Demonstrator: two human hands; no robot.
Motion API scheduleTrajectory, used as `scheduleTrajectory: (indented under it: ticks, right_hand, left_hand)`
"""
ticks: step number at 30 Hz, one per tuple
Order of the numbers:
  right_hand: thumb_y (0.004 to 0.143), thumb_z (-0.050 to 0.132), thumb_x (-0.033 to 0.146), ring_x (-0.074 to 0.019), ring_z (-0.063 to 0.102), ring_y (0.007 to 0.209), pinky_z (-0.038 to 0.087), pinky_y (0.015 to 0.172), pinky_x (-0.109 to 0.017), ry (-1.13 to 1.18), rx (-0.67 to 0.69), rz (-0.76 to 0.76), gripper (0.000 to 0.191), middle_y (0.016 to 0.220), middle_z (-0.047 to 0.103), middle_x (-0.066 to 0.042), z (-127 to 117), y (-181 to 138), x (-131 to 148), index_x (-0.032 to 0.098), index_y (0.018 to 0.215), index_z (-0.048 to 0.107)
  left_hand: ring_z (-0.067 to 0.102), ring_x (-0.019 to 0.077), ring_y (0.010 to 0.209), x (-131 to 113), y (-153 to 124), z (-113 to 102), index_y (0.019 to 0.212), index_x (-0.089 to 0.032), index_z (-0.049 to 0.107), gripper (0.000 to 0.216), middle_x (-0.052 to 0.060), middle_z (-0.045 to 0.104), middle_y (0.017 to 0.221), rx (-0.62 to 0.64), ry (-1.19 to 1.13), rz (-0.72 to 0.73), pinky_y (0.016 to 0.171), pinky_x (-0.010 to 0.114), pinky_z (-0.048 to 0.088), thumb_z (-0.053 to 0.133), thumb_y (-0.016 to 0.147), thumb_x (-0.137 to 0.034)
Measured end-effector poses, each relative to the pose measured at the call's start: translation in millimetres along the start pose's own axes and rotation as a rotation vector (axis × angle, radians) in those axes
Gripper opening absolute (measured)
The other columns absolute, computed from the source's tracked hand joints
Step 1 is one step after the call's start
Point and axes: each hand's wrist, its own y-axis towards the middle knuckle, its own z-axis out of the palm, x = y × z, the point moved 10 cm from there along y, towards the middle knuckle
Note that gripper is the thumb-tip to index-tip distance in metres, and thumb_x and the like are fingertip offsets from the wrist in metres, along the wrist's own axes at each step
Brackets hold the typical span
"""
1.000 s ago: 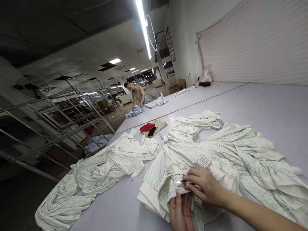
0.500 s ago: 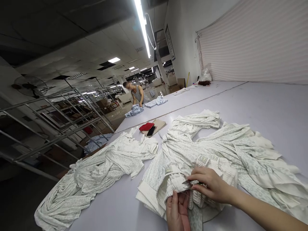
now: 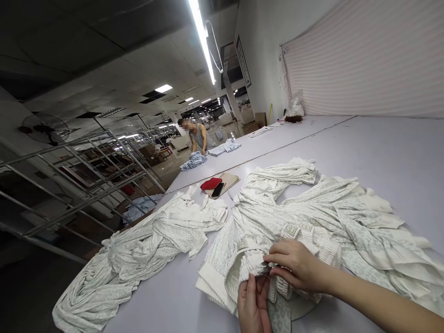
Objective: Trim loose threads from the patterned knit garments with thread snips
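Observation:
My left hand (image 3: 252,300) pinches the edge of a white ribbed waistband (image 3: 250,267) between thumb and fingers. This band belongs to a pale garment with a faint green print, and a small crown label is sewn near it. Close beside it, my right hand (image 3: 294,266) is closed around small metal thread snips (image 3: 271,265), mostly hidden by the fingers, their tip at the band's edge. Loose threads hang there. Around both hands spreads a heap of matching garments (image 3: 263,212), some showing ribbed bands and crown labels.
A second pile of pale garments (image 3: 149,249) lies to the left. Beyond are a red pouch (image 3: 211,183), a phone (image 3: 218,189) and cardboard (image 3: 229,181). A co-worker (image 3: 199,136) handles blue cloth (image 3: 193,160) at the table's far end. A metal rack (image 3: 86,185) stands left.
My right hand has moved slightly left with the snips, closer to my left fingers at the band's edge. The snips show less than before. My left hand keeps its pinch.

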Motion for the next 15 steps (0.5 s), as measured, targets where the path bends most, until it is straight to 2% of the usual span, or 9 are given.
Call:
scheduleTrajectory:
  ticks: [4,9,15]
  right_hand:
    - [0.103,0.041,0.036,-0.0198,0.064,0.078,0.044,0.068,-0.031,0.036,-0.018,0.013,0.034,0.091,0.071,-0.010,-1.7,0.1,-5.1,0.016,0.110,0.067]
    - [0.103,0.041,0.037,-0.0204,0.065,0.082,0.045,0.070,-0.032,0.033,-0.012,0.023,0.034,0.093,0.071,-0.011,1.3,-1.0,-7.9,0.017,0.111,0.067]
    - [0.102,0.043,0.037,-0.0199,0.065,0.081,0.044,0.069,-0.031,0.054,-0.013,0.020,0.032,0.091,0.071,-0.010,1.6,0.3,-7.5,0.017,0.109,0.068]
  left_hand:
    - [0.074,0.0277,0.085,2.6,2.7,5.4,0.068,-0.016,0.073,0.042,0.013,0.077,0.082,0.099,-0.007,-0.015,0.084,0.040,0.060,0.093,0.046,-0.046]
    - [0.074,0.0266,0.078,-0.8,-1.5,4.7,0.063,-0.018,0.073,0.044,0.014,0.077,0.081,0.024,-0.001,0.026,0.078,0.039,0.061,0.094,0.039,-0.048]
    - [0.074,0.0245,0.075,-1.9,-3.4,8.7,0.061,-0.018,0.073,0.047,0.014,0.077,0.079,0.010,0.029,0.012,0.075,0.035,0.061,0.095,0.033,-0.049]
